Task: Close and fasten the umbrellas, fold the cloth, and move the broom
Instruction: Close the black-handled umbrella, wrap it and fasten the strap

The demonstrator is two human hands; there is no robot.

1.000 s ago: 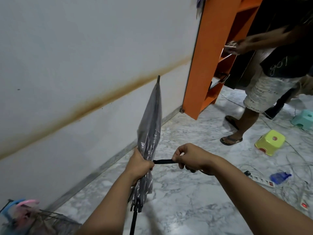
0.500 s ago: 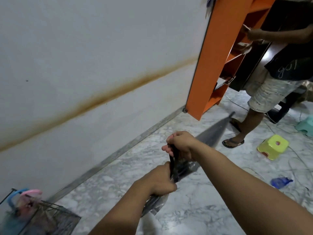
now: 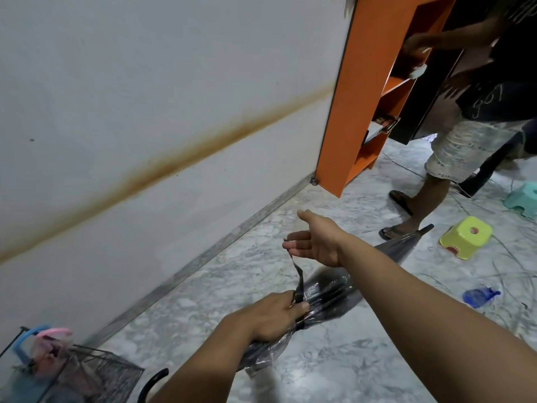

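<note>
Head view: left hand (image 3: 273, 315) clenches the furled umbrella (image 3: 328, 295) to keep it bunched while right hand (image 3: 312, 242), fingers mostly splayed, pinches its strap (image 3: 298, 279) taut above.

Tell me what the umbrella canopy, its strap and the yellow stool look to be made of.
Umbrella canopy: thin clear plastic film, glossy and crinkled, dark ribs showing through. Strap: narrow black band, probably woven fabric; it hangs limp and twists. Yellow stool: moulded plastic, smooth, uniform colour, rounded edges.
</note>
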